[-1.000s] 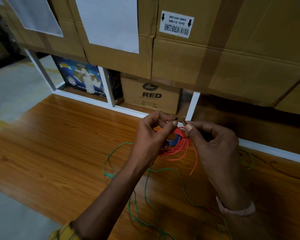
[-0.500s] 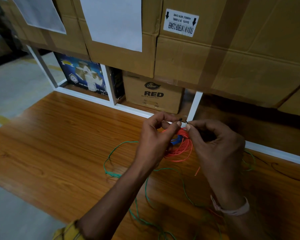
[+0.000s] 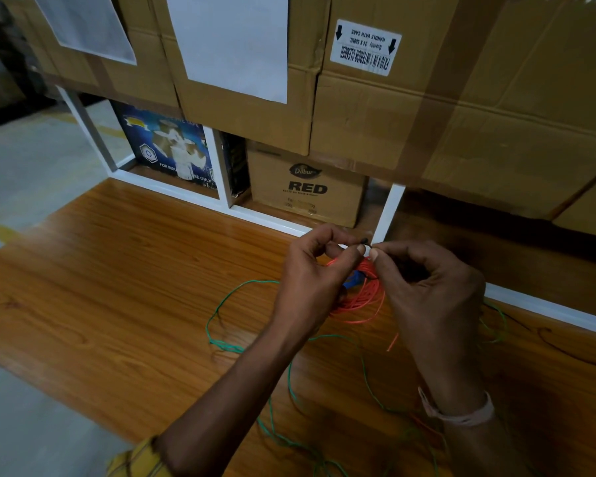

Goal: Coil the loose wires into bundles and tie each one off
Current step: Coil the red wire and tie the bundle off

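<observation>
Pinching a small dark tie (image 3: 364, 241) between them, the left hand (image 3: 315, 280) and the right hand (image 3: 430, 297) meet thumb to forefinger above the glossy brown wooden counter (image 3: 117, 287), both closed on that thin piece. Just below the fingertips hangs a coiled bundle of orange-red wire (image 3: 362, 297), with something small and blue (image 3: 353, 282) at its left side; what the blue part is cannot be told. One loose orange end (image 3: 392, 342) trails down to the near right of the coil. A long loose green wire (image 3: 227, 342) lies uncoiled on the counter, looping out to the left of the hands and running near, under both forearms. More green wire (image 3: 496, 325) shows to the right of the right hand. A pale band (image 3: 461, 413) circles the right wrist. At the far edge stand a white metal rack frame (image 3: 391, 211) and brown cardboard boxes (image 3: 496, 125).
</observation>
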`<act>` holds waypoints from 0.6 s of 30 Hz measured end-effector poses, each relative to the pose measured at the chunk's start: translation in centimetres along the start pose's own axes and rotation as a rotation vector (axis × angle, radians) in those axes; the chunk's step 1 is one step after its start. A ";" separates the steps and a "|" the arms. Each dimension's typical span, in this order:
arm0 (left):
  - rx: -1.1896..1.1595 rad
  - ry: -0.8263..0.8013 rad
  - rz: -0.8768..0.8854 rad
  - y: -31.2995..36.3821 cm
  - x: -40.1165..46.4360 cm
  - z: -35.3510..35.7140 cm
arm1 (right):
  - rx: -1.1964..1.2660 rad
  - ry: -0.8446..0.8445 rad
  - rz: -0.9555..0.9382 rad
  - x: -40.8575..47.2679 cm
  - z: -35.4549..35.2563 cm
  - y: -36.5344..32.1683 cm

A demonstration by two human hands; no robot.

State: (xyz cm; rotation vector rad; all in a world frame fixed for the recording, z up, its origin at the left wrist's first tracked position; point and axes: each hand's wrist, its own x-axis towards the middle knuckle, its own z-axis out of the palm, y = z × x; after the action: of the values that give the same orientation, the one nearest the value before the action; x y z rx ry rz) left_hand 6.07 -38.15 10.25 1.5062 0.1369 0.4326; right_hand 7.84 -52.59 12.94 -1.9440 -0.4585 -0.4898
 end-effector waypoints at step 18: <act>0.261 -0.060 0.153 -0.8 0.0 -0.2 | 0.080 -0.014 0.082 -0.1 -0.6 0.6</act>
State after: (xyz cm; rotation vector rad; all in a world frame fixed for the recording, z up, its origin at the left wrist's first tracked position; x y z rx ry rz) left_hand 6.18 -37.95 9.42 1.7918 0.0312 0.5060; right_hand 8.01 -53.33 12.69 -1.8828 -0.3999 -0.3997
